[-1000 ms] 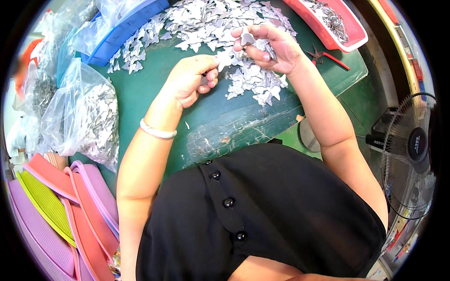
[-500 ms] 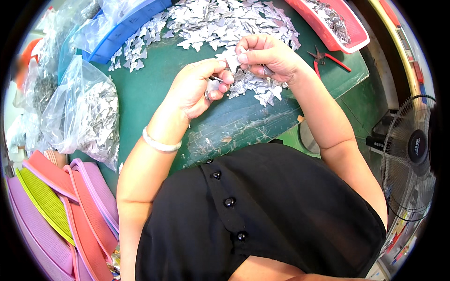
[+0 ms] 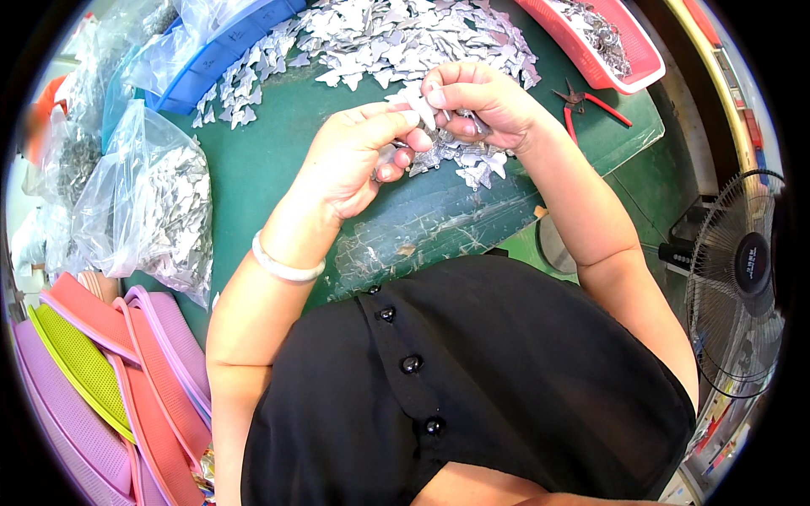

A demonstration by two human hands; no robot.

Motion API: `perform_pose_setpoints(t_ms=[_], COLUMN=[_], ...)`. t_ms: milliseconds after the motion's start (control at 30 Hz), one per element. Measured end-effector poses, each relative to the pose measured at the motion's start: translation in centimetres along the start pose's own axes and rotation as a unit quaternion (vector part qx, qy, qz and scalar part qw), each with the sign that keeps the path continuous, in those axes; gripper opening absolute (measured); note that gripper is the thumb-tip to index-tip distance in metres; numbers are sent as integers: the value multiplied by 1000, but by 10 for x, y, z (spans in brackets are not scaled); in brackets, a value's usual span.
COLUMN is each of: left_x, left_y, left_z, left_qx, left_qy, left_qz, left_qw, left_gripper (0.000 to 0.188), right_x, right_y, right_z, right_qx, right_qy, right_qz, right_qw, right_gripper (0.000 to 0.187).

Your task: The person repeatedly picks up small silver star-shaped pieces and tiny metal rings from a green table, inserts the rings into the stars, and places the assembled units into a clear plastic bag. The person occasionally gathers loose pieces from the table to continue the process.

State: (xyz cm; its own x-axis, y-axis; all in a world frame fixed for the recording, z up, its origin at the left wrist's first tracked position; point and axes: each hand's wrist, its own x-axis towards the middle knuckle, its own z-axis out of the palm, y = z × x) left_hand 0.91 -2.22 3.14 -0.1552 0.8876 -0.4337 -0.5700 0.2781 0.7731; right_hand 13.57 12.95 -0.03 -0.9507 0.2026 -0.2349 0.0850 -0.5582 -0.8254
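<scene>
A flat silver butterfly-shaped metal piece (image 3: 419,104) is pinched between the fingertips of both hands, above the green table (image 3: 278,156). My left hand (image 3: 359,152) is closed, thumb and index finger at the piece's left side, with more silver metal partly showing under its curled fingers. From the right, my right hand (image 3: 485,105) grips the same piece with thumb and index finger; further pieces show beneath its lower fingers. A small heap of similar pieces (image 3: 477,166) lies just below the hands, partly hidden by them. The large pile (image 3: 396,42) spreads behind.
Red-handled pliers (image 3: 582,105) lie right of my right hand. A pink basket (image 3: 645,67) of metal parts stands at the far right, a blue bin (image 3: 211,63) at the far left. A clear bag (image 3: 173,202) of pieces and stacked coloured baskets (image 3: 143,363) are at left; a fan (image 3: 742,270) stands right.
The piece between the fingertips has tilted and now appears narrower. My left hand's fingers have shifted slightly to the right, covering more of the metal under them.
</scene>
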Motion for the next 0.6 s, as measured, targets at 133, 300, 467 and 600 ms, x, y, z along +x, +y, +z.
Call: perform_pose_setpoints(t_ms=[133, 300, 467, 600], left_x=[3, 7, 7, 12], left_y=[-4, -14, -18, -22], left_z=[0, 5, 15, 12], left_qx=[-4, 30, 8, 12], left_qy=[3, 50, 32, 42], left_qz=[21, 121, 151, 183], left_qw=[1000, 991, 988, 982], left_gripper=[20, 21, 21, 14], right_x=[-1, 1, 1, 0], right_y=[0, 4, 5, 6], right_z=[2, 1, 6, 5], right_qx=[10, 35, 65, 80], right_qy=[-1, -31, -28, -44], right_qz=[5, 1, -1, -5], right_qw=[1000, 999, 998, 996], right_gripper=[6, 10, 9, 7])
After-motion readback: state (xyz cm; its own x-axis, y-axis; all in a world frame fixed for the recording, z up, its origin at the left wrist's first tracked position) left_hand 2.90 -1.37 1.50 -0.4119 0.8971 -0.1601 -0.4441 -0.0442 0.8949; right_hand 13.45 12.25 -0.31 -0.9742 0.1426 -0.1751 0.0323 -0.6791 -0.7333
